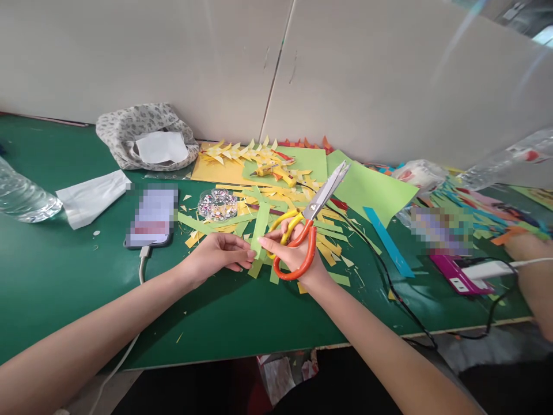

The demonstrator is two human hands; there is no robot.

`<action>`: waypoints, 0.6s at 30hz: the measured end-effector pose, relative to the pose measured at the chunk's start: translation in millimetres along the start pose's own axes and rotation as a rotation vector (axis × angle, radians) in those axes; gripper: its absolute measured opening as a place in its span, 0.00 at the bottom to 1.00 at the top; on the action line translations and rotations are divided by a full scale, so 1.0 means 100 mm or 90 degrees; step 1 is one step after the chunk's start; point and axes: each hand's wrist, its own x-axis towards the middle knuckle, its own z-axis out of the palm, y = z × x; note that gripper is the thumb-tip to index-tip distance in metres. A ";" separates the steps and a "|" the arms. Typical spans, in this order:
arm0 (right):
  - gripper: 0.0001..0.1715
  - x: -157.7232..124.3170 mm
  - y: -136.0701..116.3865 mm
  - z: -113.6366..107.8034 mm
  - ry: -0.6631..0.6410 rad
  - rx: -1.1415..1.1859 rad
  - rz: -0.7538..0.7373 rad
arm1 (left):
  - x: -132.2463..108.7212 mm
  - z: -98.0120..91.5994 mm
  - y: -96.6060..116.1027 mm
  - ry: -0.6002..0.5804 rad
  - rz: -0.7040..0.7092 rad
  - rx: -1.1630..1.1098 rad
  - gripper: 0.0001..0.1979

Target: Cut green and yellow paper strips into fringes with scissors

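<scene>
My right hand (294,253) is closed through the orange and yellow handles of a pair of scissors (309,222), whose blades point up and to the right, slightly parted. My left hand (222,253) pinches the lower part of a light green paper strip (260,227) that stands between the two hands. Both hands hover over a green table (64,271) above a scatter of yellow and green paper strips (328,245).
A phone (153,216) on a white cable lies left of the hands, beside a round clear box of beads (218,204). A patterned cloth bag (144,135), a white bag (93,196) and a plastic bottle (23,199) lie at left. Another person's arm (533,271) and a power strip (466,276) are at right.
</scene>
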 end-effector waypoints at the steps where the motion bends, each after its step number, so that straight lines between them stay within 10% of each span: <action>1: 0.19 0.00 0.00 0.00 0.001 -0.002 -0.005 | 0.00 0.00 0.00 -0.004 -0.001 0.003 0.10; 11: 0.17 -0.01 -0.02 0.00 -0.024 -0.063 -0.028 | -0.02 0.01 0.03 -0.054 -0.001 0.037 0.09; 18: 0.22 -0.08 -0.11 -0.10 -0.005 -0.250 -0.056 | 0.00 -0.03 0.04 0.083 0.124 -0.063 0.11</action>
